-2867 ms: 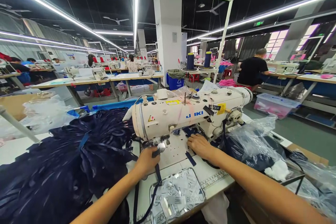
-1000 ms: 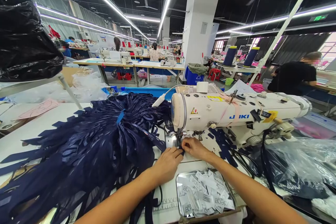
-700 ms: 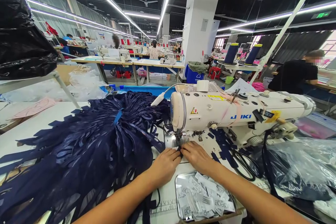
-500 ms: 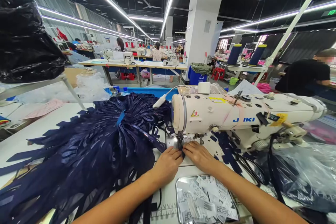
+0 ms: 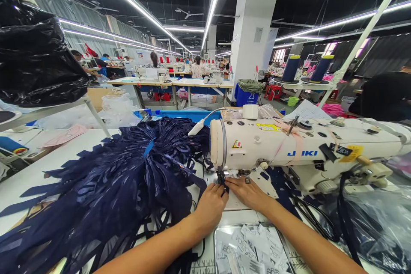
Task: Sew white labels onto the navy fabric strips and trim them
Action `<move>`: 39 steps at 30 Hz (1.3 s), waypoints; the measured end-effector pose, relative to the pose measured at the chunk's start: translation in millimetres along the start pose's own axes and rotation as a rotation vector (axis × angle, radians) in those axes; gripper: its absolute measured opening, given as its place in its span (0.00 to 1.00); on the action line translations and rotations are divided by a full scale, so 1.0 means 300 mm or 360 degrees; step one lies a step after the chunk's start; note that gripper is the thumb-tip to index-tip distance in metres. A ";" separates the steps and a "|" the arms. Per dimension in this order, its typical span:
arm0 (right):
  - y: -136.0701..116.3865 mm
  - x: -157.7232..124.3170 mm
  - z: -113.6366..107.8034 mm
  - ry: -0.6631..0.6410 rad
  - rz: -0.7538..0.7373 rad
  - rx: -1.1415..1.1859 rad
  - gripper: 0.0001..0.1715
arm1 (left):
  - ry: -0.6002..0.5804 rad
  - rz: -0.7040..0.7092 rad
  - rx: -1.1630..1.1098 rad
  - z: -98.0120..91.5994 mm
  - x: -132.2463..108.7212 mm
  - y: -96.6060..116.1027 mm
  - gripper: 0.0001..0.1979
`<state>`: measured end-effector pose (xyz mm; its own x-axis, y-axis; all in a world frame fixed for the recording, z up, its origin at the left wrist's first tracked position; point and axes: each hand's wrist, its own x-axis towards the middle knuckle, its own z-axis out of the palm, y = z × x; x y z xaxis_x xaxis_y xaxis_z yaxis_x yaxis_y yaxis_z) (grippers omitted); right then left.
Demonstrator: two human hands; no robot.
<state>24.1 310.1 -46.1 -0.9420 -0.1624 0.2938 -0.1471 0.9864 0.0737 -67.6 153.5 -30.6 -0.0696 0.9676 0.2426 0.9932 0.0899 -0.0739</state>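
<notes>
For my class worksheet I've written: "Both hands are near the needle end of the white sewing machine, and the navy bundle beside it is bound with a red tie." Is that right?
Not quite: the tie around the navy bundle is blue, not red, as the head view shows. The rest of the sentence stands.

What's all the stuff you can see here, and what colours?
Near sewing machine: one, white, centre right
Fabric bundle: one, navy, left of the machine
Tie: one, blue, around the bundle
Tray: one, silvery, bottom centre
Labels: many, white, in the tray
Tall thread cones: two, navy, beyond the machine
Bin: one, blue, background centre
Shiny bag: one, black, upper left
People: several, mixed clothing colours, background
Left hand: one, bare, by the machine's left end
Right hand: one, bare, beside the left hand
</notes>
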 end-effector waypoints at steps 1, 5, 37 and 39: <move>0.002 0.000 0.000 0.0008 -0.0011 0.0008 0.22 | -0.0015 -0.0004 0.0005 -0.002 0.001 0.003 0.12; 0.007 0.000 0.000 0.0060 -0.0057 0.0038 0.22 | -0.0037 -0.0018 0.0002 -0.007 0.005 0.013 0.12; 0.009 -0.010 0.015 0.0121 -0.0136 -0.0060 0.23 | -0.0037 -0.0081 0.0024 -0.012 0.009 0.036 0.11; 0.009 -0.007 0.011 0.0122 -0.0143 -0.0078 0.23 | -0.0044 -0.0085 0.0020 -0.013 0.013 0.035 0.11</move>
<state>24.8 313.2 -49.8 -0.8994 -0.2536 0.3560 -0.2134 0.9656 0.1488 -57.0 157.3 -26.7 -0.1249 0.9676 0.2195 0.9868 0.1442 -0.0739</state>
